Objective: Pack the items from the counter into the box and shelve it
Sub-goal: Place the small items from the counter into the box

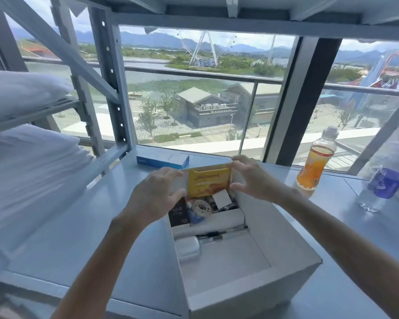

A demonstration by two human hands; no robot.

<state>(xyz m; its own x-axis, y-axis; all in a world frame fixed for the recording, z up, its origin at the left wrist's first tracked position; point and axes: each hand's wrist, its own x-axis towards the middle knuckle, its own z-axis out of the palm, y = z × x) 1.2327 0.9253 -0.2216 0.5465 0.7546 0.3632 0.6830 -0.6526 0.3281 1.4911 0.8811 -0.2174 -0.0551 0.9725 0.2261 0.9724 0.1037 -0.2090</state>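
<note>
Here, both hands, left hand [156, 196] and right hand [251, 178], hover with fingers spread apart on either side of the yellow packet [209, 181] standing upright at the far end of the open white box [228, 279] on the table [78, 226].

I see bright daylight pouring in through the window [205, 88] ahead, giving everything a cool bluish cast. The tabletop [90, 215] shows pale sheen and soft shadows. Wide-angle bending warps the edges, where the pillows [28, 157] look smeared and soft.
</note>
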